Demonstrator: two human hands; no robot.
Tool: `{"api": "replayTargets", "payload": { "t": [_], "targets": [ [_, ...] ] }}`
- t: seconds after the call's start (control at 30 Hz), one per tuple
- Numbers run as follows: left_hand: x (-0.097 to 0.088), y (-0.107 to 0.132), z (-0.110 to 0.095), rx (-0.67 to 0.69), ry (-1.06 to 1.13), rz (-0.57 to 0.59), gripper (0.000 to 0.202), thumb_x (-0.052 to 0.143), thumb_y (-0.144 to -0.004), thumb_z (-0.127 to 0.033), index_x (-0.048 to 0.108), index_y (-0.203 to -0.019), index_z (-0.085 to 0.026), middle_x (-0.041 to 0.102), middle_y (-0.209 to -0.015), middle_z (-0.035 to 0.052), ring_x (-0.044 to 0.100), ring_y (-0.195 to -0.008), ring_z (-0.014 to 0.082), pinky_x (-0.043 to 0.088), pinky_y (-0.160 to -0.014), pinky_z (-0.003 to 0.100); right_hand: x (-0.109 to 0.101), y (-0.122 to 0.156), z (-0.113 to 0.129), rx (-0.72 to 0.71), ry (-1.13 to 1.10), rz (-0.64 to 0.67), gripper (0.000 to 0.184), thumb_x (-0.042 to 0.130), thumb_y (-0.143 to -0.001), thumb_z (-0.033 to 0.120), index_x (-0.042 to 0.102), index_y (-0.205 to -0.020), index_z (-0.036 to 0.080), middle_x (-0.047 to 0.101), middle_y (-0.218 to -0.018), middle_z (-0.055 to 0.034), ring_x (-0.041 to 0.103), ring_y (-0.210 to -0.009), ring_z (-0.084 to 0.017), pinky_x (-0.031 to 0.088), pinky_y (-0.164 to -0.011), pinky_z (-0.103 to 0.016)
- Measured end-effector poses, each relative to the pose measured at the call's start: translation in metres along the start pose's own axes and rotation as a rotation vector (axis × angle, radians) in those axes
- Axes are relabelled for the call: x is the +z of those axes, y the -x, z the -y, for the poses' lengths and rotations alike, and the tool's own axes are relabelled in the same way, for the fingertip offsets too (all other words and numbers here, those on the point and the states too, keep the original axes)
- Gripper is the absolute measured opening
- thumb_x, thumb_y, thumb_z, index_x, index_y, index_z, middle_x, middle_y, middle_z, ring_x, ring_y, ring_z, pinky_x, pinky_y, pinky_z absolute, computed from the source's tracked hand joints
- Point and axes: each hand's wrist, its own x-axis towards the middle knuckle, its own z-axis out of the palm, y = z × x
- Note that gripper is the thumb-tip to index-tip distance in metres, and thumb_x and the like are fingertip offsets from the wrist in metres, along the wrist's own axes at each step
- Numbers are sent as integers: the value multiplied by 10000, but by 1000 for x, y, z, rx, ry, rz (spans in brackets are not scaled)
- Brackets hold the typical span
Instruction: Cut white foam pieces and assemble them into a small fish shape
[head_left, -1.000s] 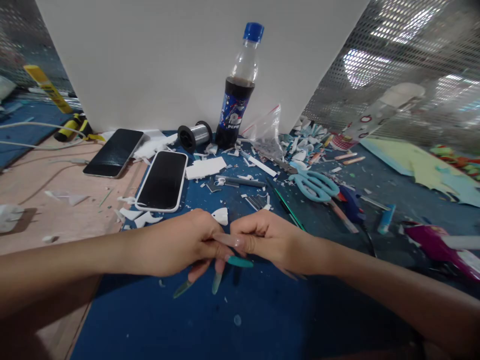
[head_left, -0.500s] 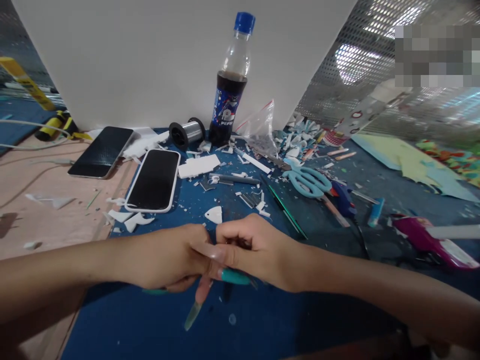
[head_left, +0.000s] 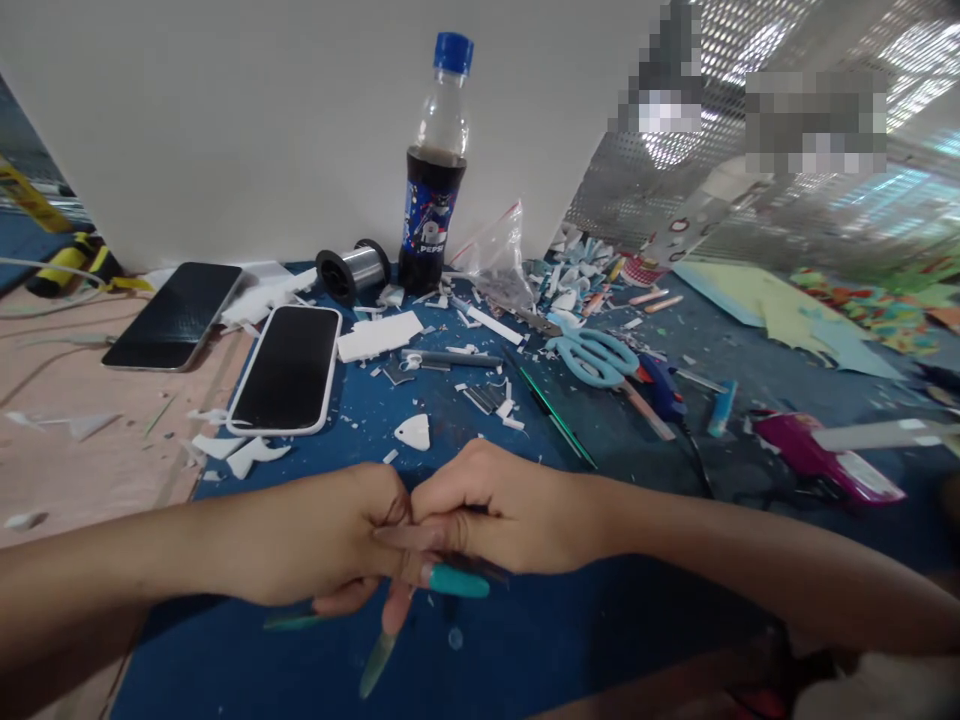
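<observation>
Over blue tabletop (head_left: 285, 670), partly curled left hand (head_left: 330, 540) touches partly curled right hand (head_left: 525, 510).

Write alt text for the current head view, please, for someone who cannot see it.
The left hand and right hand meet above a blue tabletop; anything held is unclear. Beyond lie two phones, scissors and white scraps, with a cola bottle standing behind.

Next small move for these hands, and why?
I'd probably ease the left hand slightly apart from the right hand: they meet so closely that whatever may be pinched between them can't be made out. Easing toward the wearer seems best, since a white piece with a hole lies just beyond.
</observation>
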Motion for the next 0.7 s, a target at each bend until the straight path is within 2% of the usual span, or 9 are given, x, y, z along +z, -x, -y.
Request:
{"api": "replayTargets", "payload": {
  "t": [0.13, 0.27, 0.33, 0.4, 0.47, 0.5, 0.57, 0.63, 0.7],
  "targets": [
    [-1, -2, -5, -23, -81, -109, 410, 525, -879, -477, 617, -622, -171, 392, -363, -65, 316, -333, 78, 272, -399, 206, -3, 3, -15, 32, -164, -40, 430, 495, -925, 527, 500, -672, 180, 475, -528, 51, 427, -429, -59, 396, -437, -175],
    [-5, -6, -8, 11, -164, -171, 382, 482, -918, -403, 630, -647, -178, 418, -382, -66, 378, -349, 81, 318, -410, 189, -3, 7, -32, -41, -163, -141, 376, 533, -924, 471, 540, -699, 171, 504, -533, 45, 434, -427, -54, 394, -426, -167],
    [-9, -8, -7, 98, -296, -264, 396, 489, -932, -404, 618, -633, -179, 439, -411, -62, 400, -371, 76, 316, -419, 187, -4, 8, -39, -48, -158, -244, 365, 523, -937, 441, 550, -700, 166, 538, -546, 29, 479, -426, -56, 388, -415, -164],
    [-14, -9, -3, 270, -513, -447, 405, 542, -921, -444, 570, -619, -176, 451, -457, -60, 410, -408, 72, 295, -431, 196, -6, 8, -46, -23, -151, -368, 376, 501, -950, 438, 550, -696, 165, 545, -539, 24, 500, -408, -58, 376, -394, -164],
    [-19, -11, 6, 483, -743, -714, 399, 611, -877, -505, 516, -663, -183, 466, -534, -57, 427, -471, 82, 299, -458, 214, -10, 7, -51, -1, -134, -481, 380, 485, -960, 434, 545, -696, 166, 536, -523, 33, 490, -376, -53, 365, -379, -169],
    [-21, -14, 11, 585, -833, -862, 395, 642, -846, -535, 500, -714, -191, 490, -593, -48, 457, -521, 99, 327, -483, 225, -12, 6, -53, 2, -116, -520, 377, 480, -966, 422, 541, -694, 167, 532, -519, 38, 483, -366, -48, 365, -381, -171],
    [-25, -20, 23, 725, -922, -1081, 428, 703, -780, -564, 488, -864, -204, 567, -782, 4, 556, -707, 165, 437, -591, 270, -17, 5, -54, -5, -54, -542, 368, 466, -978, 383, 542, -693, 165, 543, -531, 36, 494, -377, -44, 375, -403, -174],
    [-26, -29, 34, 764, -909, -1168, 560, 734, -744, -572, 455, -1053, -198, 587, -1021, 95, 593, -940, 256, 511, -722, 360, -21, 4, -53, 6, 2, -514, 368, 449, -989, 351, 546, -688, 162, 558, -547, 29, 517, -402, -46, 392, -432, -178],
    [-28, -37, 42, 715, -876, -1181, 640, 716, -763, -567, 405, -1176, -190, 561, -1137, 147, 590, -1025, 301, 538, -760, 420, -24, 3, -51, 45, 30, -480, 377, 439, -996, 330, 542, -674, 165, 550, -529, 35, 522, -409, -48, 403, -456, -182]
  ]
}}
